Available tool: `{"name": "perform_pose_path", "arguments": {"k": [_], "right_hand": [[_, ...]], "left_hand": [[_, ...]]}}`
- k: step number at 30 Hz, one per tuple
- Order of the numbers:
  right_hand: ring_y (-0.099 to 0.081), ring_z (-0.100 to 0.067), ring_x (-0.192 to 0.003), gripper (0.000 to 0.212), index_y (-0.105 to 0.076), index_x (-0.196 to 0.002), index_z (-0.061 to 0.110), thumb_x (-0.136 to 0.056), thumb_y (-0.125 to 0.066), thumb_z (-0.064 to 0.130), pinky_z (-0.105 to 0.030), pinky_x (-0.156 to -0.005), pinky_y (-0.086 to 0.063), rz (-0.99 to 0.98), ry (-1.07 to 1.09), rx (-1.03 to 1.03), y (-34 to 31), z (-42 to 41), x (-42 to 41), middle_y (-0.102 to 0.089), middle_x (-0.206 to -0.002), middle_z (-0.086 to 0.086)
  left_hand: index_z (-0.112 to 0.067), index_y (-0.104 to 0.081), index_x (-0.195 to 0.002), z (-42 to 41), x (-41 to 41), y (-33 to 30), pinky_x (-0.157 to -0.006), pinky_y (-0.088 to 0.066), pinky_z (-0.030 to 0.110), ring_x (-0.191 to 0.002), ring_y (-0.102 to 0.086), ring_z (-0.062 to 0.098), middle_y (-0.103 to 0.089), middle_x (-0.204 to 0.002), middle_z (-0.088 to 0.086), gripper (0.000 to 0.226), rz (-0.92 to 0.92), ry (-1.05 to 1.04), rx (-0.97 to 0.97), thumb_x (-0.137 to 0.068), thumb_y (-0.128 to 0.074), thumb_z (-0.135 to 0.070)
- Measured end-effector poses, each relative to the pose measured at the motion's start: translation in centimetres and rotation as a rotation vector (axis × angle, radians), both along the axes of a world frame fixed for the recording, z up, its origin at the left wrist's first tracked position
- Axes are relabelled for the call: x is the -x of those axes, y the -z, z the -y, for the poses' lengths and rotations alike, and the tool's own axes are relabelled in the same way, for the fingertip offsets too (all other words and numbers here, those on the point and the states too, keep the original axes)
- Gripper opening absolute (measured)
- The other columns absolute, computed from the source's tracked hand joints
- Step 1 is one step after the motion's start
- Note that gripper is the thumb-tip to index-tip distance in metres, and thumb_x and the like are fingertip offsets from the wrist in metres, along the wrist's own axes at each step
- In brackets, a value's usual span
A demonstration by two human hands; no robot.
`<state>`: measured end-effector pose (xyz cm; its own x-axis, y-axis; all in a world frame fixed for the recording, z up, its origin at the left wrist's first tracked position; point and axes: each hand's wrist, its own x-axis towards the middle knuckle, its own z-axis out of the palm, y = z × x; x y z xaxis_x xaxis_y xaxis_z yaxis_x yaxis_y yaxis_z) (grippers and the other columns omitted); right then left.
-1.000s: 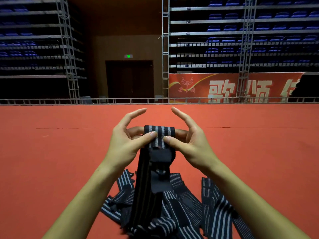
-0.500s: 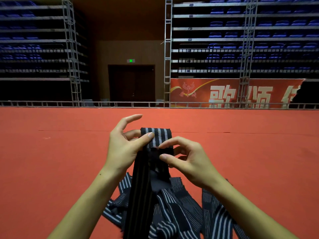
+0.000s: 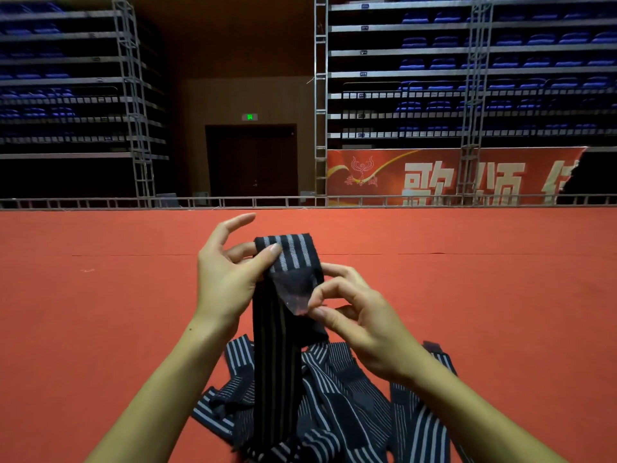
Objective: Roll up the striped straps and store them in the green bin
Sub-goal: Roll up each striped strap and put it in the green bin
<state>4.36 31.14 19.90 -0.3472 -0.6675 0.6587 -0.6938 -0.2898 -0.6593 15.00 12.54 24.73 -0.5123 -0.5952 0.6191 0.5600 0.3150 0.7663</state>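
Above the pile (image 3: 334, 406), both hands (image 3: 230, 279) (image 3: 360, 315) pinching strap (image 3: 287, 262)

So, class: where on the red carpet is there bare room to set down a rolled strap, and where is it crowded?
Bare red carpet lies left of the left hand, and more lies right of the right hand, up to the metal rail. It is crowded below the hands, where the pile of striped straps lies under the held strap.

An indoor arena or auditorium. Tiers of folded blue seats (image 3: 484, 65) fill the upper frame behind metal truss towers (image 3: 474, 95). Below them a red banner (image 3: 450, 177) hangs at right beyond the red carpeted floor (image 3: 100, 312), with a dark double door (image 3: 251, 160) under a green exit sign (image 3: 249, 117) at centre.
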Motion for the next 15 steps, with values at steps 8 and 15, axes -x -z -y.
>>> {"name": "perform_pose_path", "arguments": {"k": [8,15], "right_hand": [[-0.071,-0.023,-0.094,0.015,-0.069,-0.111,0.007,-0.103,-0.070,0.019,-0.044,-0.087,-0.061,0.172,-0.101,-0.027,-0.3,-0.8,0.3,-0.073,-0.102,-0.007],[-0.071,-0.029,-0.089,0.041,-0.068,-0.132,0.015,-0.096,-0.076,-0.003,-0.047,-0.081,-0.059,0.247,-0.147,-0.015,-1.3,-0.3,0.6,-0.077,-0.111,-0.016]], "left_hand": [[-0.027,-0.068,-0.134,-0.4,0.4,0.3,-0.088,-0.066,0.054,-0.094,-0.082,0.033,-0.083,-0.097,0.014,0.054,0.011,0.044,0.008,-0.088,-0.086,-0.005],[-0.023,-0.073,-0.126,0.1,0.0,0.5,-0.081,-0.066,0.045,-0.090,-0.081,0.032,-0.082,-0.094,0.015,0.043,0.021,-0.002,0.039,-0.089,-0.086,-0.008]]}}
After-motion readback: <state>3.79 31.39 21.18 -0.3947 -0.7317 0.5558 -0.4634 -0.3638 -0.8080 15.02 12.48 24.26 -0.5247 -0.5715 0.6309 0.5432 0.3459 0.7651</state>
